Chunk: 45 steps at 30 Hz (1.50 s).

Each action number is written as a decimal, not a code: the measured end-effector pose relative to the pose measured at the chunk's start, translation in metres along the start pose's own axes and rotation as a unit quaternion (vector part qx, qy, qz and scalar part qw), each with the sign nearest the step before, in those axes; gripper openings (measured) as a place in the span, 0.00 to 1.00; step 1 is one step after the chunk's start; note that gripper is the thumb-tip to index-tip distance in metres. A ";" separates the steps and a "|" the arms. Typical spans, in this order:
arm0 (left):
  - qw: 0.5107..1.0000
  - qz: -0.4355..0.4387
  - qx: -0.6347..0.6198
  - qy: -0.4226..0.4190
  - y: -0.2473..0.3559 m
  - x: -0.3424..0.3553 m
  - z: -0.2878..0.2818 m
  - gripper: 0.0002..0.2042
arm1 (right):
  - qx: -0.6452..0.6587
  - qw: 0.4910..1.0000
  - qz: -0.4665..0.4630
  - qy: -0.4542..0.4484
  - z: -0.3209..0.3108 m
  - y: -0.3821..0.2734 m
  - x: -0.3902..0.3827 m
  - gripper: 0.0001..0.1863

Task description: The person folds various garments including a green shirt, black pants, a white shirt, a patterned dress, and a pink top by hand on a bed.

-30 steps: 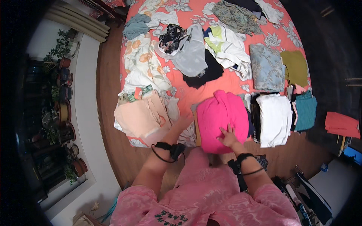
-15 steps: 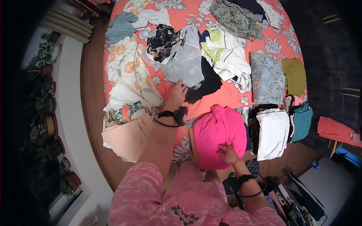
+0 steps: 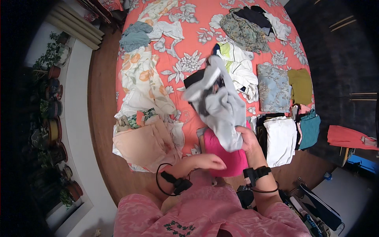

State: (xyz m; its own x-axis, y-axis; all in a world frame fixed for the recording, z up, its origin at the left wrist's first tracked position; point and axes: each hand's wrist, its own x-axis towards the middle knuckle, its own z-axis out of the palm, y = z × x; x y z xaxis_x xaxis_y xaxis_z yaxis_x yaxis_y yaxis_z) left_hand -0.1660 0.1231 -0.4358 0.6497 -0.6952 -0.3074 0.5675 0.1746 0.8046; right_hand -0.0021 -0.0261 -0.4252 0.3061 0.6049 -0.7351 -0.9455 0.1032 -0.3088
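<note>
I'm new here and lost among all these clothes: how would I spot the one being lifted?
Look at the near edge of the coral flowered bed. Above the folded bright pink garment, the right hand lifts a pale grey garment, the only one off the bed.

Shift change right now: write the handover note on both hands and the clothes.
Right hand: grip shut on a grey garment, lifted over the bed.
Left hand: open, empty, beside the folded pink garment at the bed's near edge.
Done: folded stacks, the peach pile on the left, the white pile and the teal pile on the right.
Left: the grey garment is unfolded; loose clothes lie farther up the bed.
</note>
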 end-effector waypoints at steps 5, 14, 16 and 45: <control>0.782 0.142 -0.596 0.115 -0.020 -0.022 -0.007 0.28 | -0.141 0.985 -0.029 -0.095 0.034 0.014 -0.081 0.27; 0.795 0.252 -0.511 0.208 0.082 -0.014 0.050 0.16 | -0.794 0.578 0.002 -0.191 -0.014 0.037 -0.191 0.23; 0.802 0.299 -0.474 0.206 0.098 -0.012 0.087 0.18 | -0.762 0.626 -0.073 -0.146 -0.025 0.028 -0.211 0.26; 0.517 0.000 0.580 0.629 0.215 -0.012 0.281 0.22 | -0.250 0.789 -0.527 -0.195 -0.001 -0.127 -0.486 0.15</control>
State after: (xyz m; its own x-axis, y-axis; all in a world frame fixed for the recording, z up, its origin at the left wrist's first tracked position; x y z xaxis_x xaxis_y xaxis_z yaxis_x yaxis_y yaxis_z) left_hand -0.1934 -0.0267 -0.1164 0.8786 0.4369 0.1928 0.3570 -0.8691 0.3423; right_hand -0.0311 -0.3342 -0.0297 0.7429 0.5986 0.2996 0.0025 0.4451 -0.8955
